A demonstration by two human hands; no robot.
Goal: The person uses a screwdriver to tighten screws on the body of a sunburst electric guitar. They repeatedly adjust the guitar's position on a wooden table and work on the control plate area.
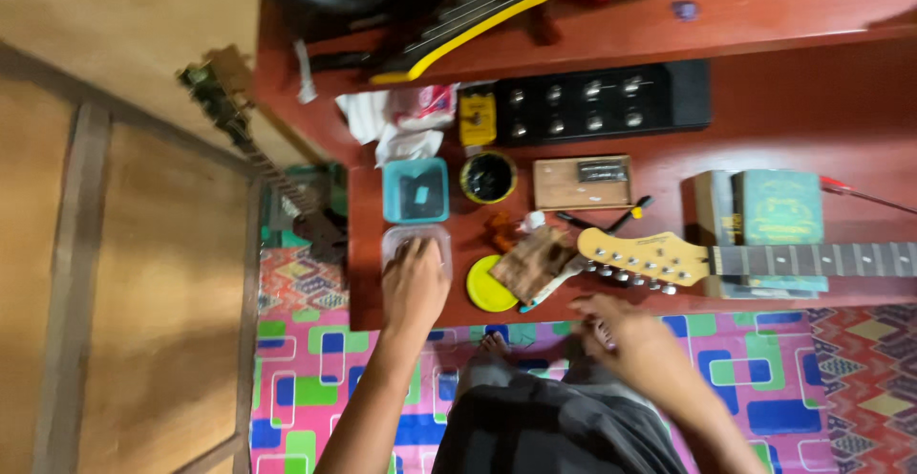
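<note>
Seen from above, a person stands at the near edge of a red wooden workbench (764,111). The left hand (415,283) lies palm down on a clear plastic container (416,245) at the bench's near left corner, fingers loosely spread over its top, covering it rather than clenching it. The container is small, square with rounded corners and see-through; its contents cannot be made out. The right hand (626,333) hovers just off the bench's near edge, blurred, fingers partly curled; whether it holds anything cannot be told. It is nearest to a pale wooden guitar headstock (640,256) with a row of metal tuners along its near edge. The headstock points left, and the dark neck (812,260) runs away to the right, its long axis lying along the bench edge. Just behind the clear container sits a teal square box (415,190), and to its right a round yellow lid (490,285).
</note>
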